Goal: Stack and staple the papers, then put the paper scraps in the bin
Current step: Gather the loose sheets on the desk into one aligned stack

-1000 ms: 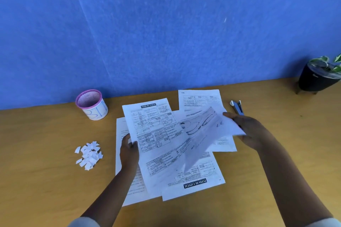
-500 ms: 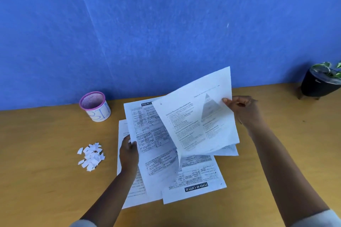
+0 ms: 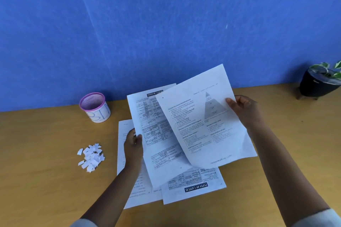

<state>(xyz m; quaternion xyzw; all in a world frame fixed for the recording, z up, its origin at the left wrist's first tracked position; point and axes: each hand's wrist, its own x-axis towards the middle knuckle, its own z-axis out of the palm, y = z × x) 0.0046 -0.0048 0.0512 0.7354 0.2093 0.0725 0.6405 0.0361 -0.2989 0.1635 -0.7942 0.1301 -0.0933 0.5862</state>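
Since a second ago the right hand (image 3: 245,114) has lifted the white printed sheet with the pyramid diagram (image 3: 206,121) off the wooden desk (image 3: 46,180) and swung it up and left, so it now overlaps the white sheet of boxed tables headed "TYPES OF" (image 3: 153,134) held by the left hand (image 3: 133,145). Half a second ago the two were further apart; both sit higher in frame now. My read: stacking is underway, two sheets nearly merged, edges not squared.

Right hand: closed in a pinch on the pyramid sheet's right edge, thumb on the printed face, fingers behind. Sheet is airborne and bowed, its lower edge curling.

Left hand: closed on the table sheet's left edge, thumb on top, centre-left of frame. Can't tell whether that sheet's lower end touches the desk.

Still flat on the desk at lower centre: a white sheet with an upside-down "TYPES OF CAPITAL" banner (image 3: 195,188) and a white text sheet (image 3: 129,186) under the left forearm. Both are yet to be gathered.

The stapler is hidden behind the lifted paper. A pile of torn white paper scraps (image 3: 91,156) lies untouched at centre-left, near the pink-rimmed mesh cup marked "BIN" (image 3: 95,107) above it. A black potted plant (image 3: 319,83) sits at far right.
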